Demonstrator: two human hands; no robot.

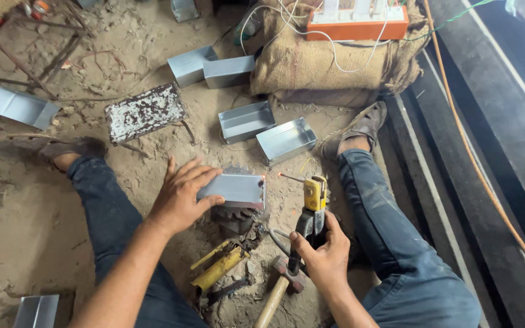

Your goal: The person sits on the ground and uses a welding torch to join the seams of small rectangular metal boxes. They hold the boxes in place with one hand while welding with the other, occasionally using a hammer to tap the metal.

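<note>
My left hand (180, 194) lies flat, fingers spread, on a grey sheet-metal box (235, 189) that rests on a dark toothed gear (233, 218) between my legs. My right hand (322, 254) grips a black and yellow electrode holder (312, 209). Its thin rod (290, 177) points left at the box's right corner, where small orange sparks glow. The rod tip sits a short way from the box edge.
Two open metal boxes (265, 130) lie just beyond, two more (209, 68) further back, others at far left and bottom left. A small paint-flecked stool (145, 112), a hammer (277, 291), a yellow tool (219, 268), a sack with an orange device (357, 24), cables and a raised ledge on the right.
</note>
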